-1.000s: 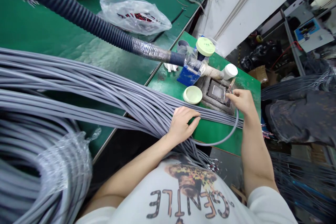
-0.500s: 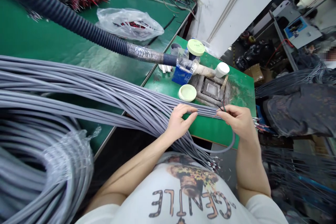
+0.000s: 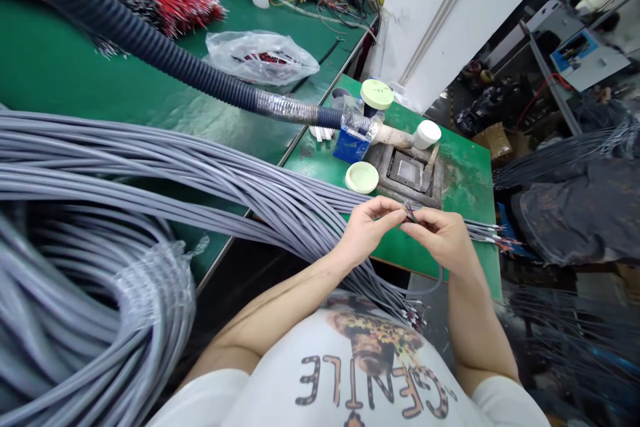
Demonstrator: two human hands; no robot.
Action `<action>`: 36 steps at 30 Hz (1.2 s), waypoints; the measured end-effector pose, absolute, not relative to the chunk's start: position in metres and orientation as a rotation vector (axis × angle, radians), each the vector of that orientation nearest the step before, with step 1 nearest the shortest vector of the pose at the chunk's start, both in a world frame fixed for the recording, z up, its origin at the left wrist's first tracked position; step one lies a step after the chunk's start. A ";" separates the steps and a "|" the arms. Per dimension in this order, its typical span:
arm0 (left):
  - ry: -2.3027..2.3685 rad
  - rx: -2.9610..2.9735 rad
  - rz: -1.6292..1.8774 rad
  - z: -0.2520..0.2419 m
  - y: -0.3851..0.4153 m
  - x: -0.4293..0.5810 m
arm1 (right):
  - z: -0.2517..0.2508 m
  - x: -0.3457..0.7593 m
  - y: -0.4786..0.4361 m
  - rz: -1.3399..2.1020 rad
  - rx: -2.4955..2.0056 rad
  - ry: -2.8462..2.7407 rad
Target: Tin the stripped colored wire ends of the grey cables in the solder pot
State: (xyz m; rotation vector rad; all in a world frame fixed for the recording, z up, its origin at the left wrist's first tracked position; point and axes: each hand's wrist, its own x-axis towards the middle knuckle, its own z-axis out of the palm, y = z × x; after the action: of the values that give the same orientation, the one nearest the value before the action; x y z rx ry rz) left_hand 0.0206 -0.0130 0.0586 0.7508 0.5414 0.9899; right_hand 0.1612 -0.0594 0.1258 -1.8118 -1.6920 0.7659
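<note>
Spanning the green tabletop (image 3: 465, 177), a bundle of grey sheathed cables (image 3: 200, 177) runs lengthwise from the coil (image 3: 100, 320) toward the right edge. The left hand (image 3: 373, 230) and right hand (image 3: 440, 237) have now come together, both grips nearly closed, pinching thin coloured wires (image 3: 411, 212) that point away.

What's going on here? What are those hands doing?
A person's left hand and right hand are pinching small coloured wires at the end of one of the grey cables. The big bundle of cables lies across a green bench, and a ribbed hose runs above it.
</note>
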 end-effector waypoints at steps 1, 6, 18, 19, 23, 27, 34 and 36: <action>0.544 0.734 1.000 0.058 -0.013 0.021 | 0.126 0.161 -0.060 0.753 -1.821 -1.677; 0.635 0.877 1.170 0.050 -0.016 0.019 | 0.129 0.165 -0.069 0.726 -1.811 -1.629; 0.591 1.270 1.499 0.040 -0.022 0.007 | 0.123 0.169 -0.082 0.699 -1.715 -1.534; 0.611 1.196 1.469 0.042 -0.018 0.006 | 0.124 0.168 -0.083 0.700 -1.708 -1.541; 0.596 0.971 1.224 0.046 -0.002 0.002 | 0.124 0.163 -0.085 0.718 -1.687 -1.590; 0.410 0.872 0.839 0.043 0.014 -0.002 | 0.124 0.161 -0.084 0.812 -1.616 -1.618; 0.114 1.032 0.571 0.044 0.033 -0.004 | 0.123 0.161 -0.079 1.024 -1.501 -1.665; 0.124 1.012 0.576 0.044 0.032 0.000 | 0.126 0.162 -0.079 1.006 -1.516 -1.732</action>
State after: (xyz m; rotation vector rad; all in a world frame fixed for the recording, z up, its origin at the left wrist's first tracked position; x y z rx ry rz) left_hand 0.0003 0.0315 0.0440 1.0118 0.1242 0.5756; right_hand 0.1616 -0.0795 0.1263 -1.5160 -1.7325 1.0058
